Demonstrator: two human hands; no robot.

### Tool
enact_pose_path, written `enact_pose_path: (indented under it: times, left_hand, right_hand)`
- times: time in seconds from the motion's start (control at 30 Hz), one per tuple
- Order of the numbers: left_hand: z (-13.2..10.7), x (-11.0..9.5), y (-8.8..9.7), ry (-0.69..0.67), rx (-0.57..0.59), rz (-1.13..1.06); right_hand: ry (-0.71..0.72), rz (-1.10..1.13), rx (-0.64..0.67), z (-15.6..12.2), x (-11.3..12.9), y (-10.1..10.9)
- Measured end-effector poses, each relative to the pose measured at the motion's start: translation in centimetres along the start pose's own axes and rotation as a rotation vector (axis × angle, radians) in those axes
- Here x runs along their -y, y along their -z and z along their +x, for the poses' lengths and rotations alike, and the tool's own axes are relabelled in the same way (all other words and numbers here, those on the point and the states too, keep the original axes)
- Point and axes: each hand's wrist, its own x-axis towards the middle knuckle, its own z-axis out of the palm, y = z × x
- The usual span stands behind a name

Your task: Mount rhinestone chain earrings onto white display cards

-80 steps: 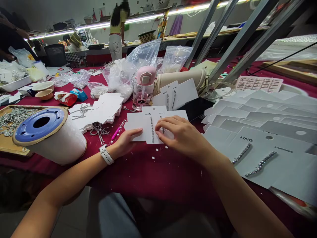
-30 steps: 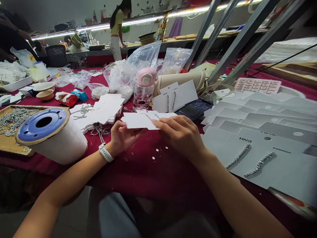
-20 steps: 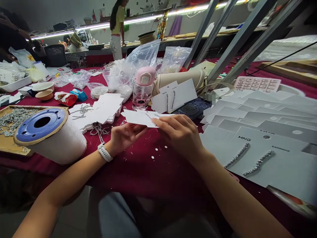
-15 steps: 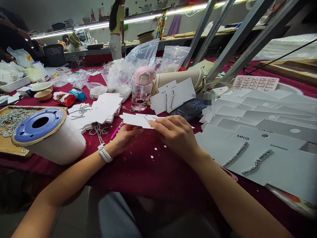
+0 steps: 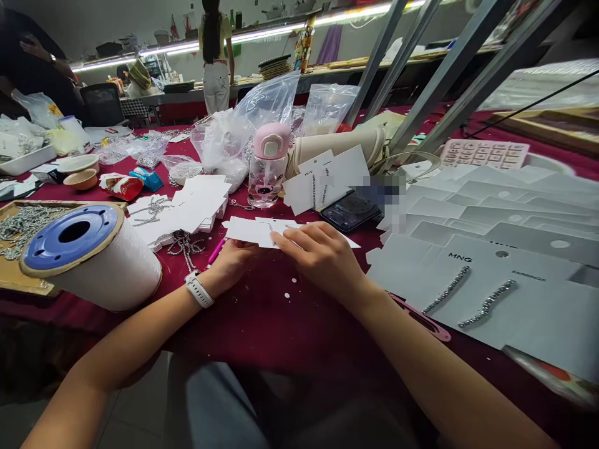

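A white earring card [image 5: 255,231] is lifted a little off the dark red tablecloth [image 5: 281,318], nearly edge-on to me. My left hand [image 5: 231,265], with a white watch on its wrist, grips the card from below at its left part. My right hand [image 5: 322,255] pinches the card's right part with fingers closed on it. A thin rhinestone strand on the card is barely visible near my right fingers. A pink pen [image 5: 216,251] lies just left of my left hand.
A big spool of white thread [image 5: 91,255] lies at left beside a tray of chains [image 5: 23,224]. Stacks of blank cards [image 5: 191,206], a pink-lidded bottle [image 5: 266,165], plastic bags, a phone [image 5: 350,211] and finished cards [image 5: 486,274] surround the hands. A person stands at the far bench.
The card lay flat on the cloth under both hands; now both hands hold it raised and tilted. The view has shifted slightly; the standing person has turned away.
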Motion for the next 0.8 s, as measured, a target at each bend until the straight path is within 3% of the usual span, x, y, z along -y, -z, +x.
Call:
enact_pose_path:
  times: [0.6, 0.8]
  left_hand:
    - [-0.34, -0.06, 0.11, 0.082, -0.059, -0.096]
    - [-0.45, -0.03, -0.14, 0.071, -0.014, -0.044]
  right_hand:
    - [0.035, -0.007, 0.016, 0.13, 0.37, -0.15]
    - [0.023, 0.003, 0.012, 0.22, 0.29, 0.04]
